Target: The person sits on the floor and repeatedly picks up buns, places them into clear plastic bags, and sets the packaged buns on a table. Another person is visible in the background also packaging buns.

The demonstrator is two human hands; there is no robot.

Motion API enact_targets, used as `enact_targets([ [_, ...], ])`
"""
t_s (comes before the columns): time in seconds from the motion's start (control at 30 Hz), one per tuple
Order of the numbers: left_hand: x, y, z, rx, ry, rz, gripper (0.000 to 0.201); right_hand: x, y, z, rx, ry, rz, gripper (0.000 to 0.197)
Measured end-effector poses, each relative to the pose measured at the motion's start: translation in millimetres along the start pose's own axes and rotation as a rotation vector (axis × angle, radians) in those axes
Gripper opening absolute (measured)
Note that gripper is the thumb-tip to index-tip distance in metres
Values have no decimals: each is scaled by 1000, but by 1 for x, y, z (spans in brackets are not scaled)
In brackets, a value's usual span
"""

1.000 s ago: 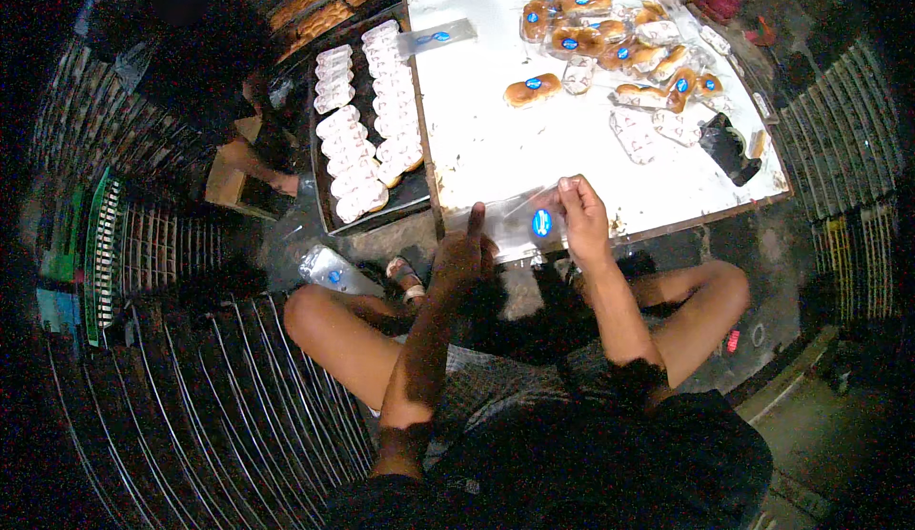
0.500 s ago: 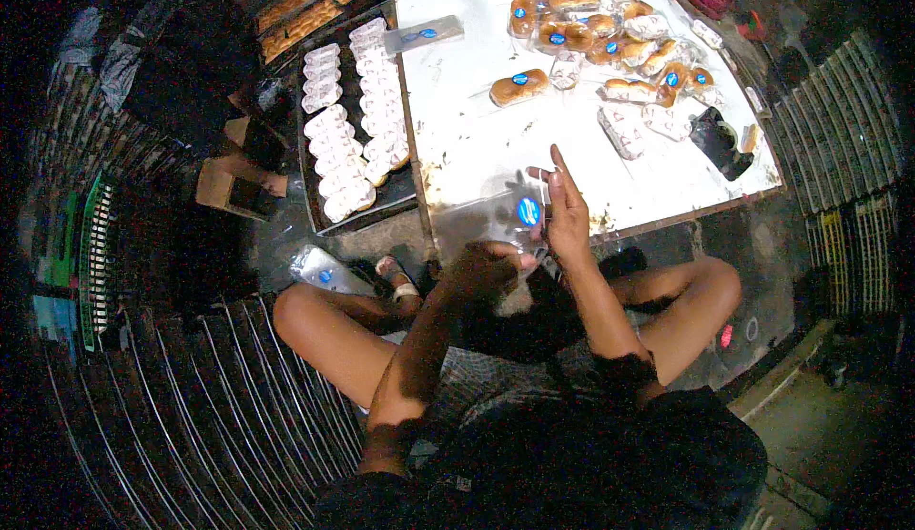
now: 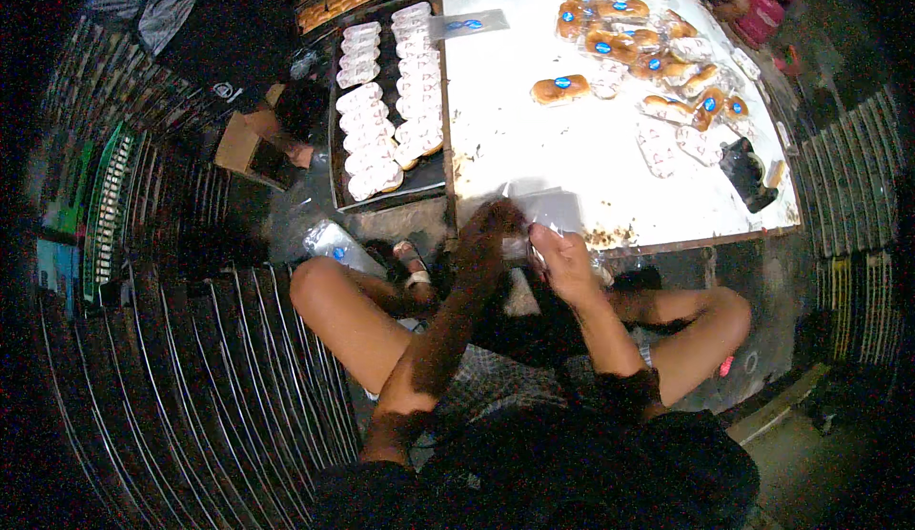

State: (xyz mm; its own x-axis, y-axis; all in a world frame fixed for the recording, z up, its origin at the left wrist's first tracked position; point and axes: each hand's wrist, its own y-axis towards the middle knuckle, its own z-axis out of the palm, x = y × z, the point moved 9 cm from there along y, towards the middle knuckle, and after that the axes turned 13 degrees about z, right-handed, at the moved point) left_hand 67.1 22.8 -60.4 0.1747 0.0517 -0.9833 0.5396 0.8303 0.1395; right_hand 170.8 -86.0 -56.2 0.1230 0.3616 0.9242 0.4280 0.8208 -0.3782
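Note:
Above my lap, at the table's near edge, both hands hold a clear plastic bag [image 3: 555,208]. My left hand [image 3: 496,227] is in shadow, with its fingers closed at the bag's left side. My right hand [image 3: 568,265] pinches the bag's lower right part, thumb on top. The blue label is not visible on the held bag. On the white table [image 3: 515,149] beyond, a bagged brown bun [image 3: 560,89] with a blue label lies apart from a pile of bagged buns [image 3: 610,46]. Another flat clear bag [image 3: 472,24] lies across the table's left edge.
Left of the table, a dark tray [image 3: 413,185] holds rows of buns [image 3: 365,115] in white patterned wraps. Trays of golden bread [image 3: 343,1] stand behind. A black tape dispenser [image 3: 746,175] sits at the table's right. A cardboard box [image 3: 240,149] and slatted racks [image 3: 210,368] are at left.
My right hand, fingers outstretched before, has closed on the bag. The bag has turned, and its blue label is out of sight. The whole view has shifted, putting the table further right.

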Motion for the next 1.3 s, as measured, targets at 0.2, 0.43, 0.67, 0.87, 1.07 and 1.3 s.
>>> enact_targets([
  [0.2,-65,3,-8,45,348,54,28,51,-21,8,-119,-45,-270,43],
  [0.43,-56,7,-36,-209,-401,-113,24,40,-23,33,44,66,-142,43],
  [0.67,-58,8,-110,-549,-418,-185,26,94,-29,56,-180,-81,-297,39],
  [0.87,-69,2,-159,-776,-332,-43,21,105,-14,102,47,-396,-342,42],
  [1.07,-9,-27,-265,-1088,-595,52,20,97,95,184,423,-245,-205,37],
  [1.3,9,4,-269,-589,-1289,102,21,4,291,300,262,-1200,-705,58],
])
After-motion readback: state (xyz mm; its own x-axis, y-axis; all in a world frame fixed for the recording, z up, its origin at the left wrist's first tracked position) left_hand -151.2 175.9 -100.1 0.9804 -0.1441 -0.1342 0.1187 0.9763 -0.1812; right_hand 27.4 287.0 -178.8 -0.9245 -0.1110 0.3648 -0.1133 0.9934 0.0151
